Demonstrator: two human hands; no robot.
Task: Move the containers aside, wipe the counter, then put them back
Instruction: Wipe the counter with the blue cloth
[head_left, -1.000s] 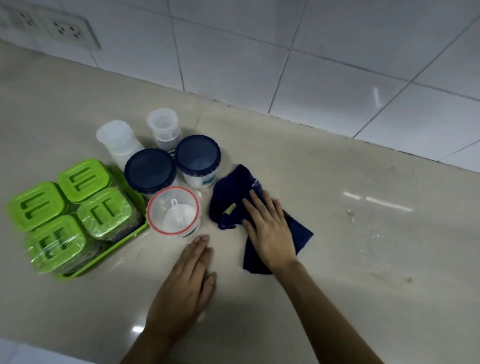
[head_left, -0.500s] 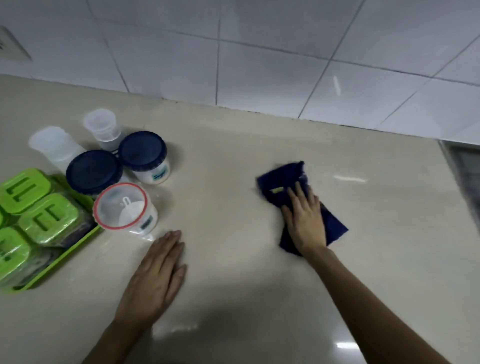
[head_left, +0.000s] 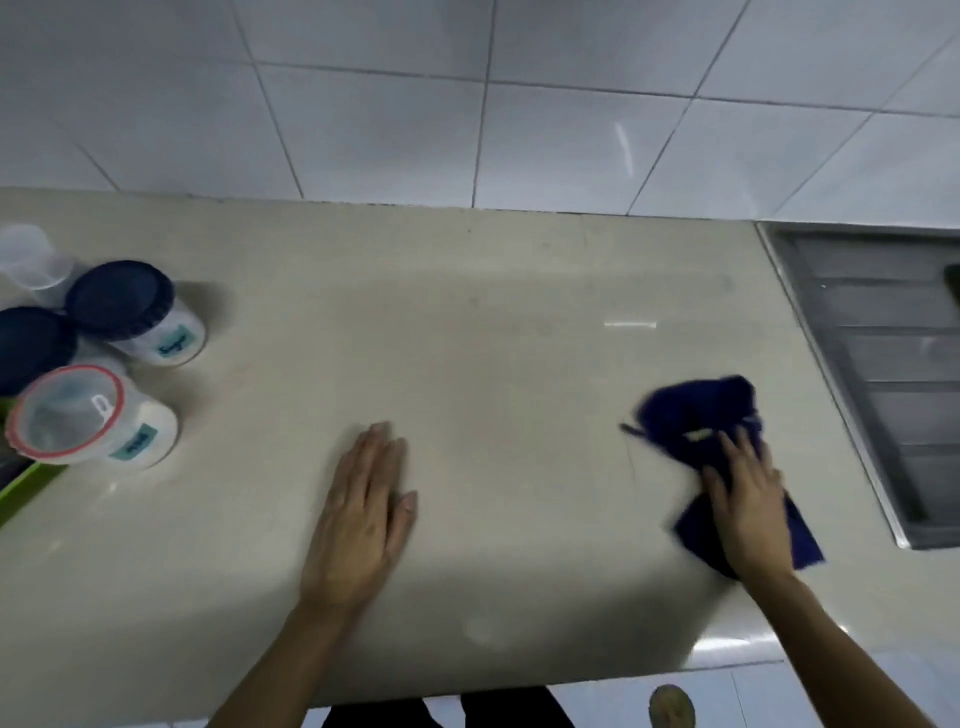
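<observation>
1. Wiping in progress: the right hand (head_left: 748, 499) presses flat on a dark blue cloth (head_left: 711, 415) at the right of the frame, fingers (head_left: 730, 449) spread open on top of the fabric rather than closed around it, a hold that suits pushing the cloth across the worktop (head_left: 467, 338).
2. The left hand (head_left: 363, 509) lies palm down at lower centre, fingers open and holding nothing; it appears to brace the person while the other arm reaches.
3. Containers stand bunched at the left edge of the frame, well apart from the cloth, which leaves the middle of the worktop bare for wiping: a jar with a dark blue lid (head_left: 135, 312), a second dark-lidded jar (head_left: 31, 343) cut by the frame edge, a red-rimmed clear tub (head_left: 88, 421) and a clear cup (head_left: 31, 260) at upper left. A green tray (head_left: 26, 486) shows at the edge.
4. The cloth is crumpled, its long axis running from upper left to lower right under the hand, its bunched end pointing towards the tiled wall (head_left: 467, 104).
5. The cloth sits near the metal draining board (head_left: 883, 364) at far right; putting the containers back is not yet begun.
</observation>
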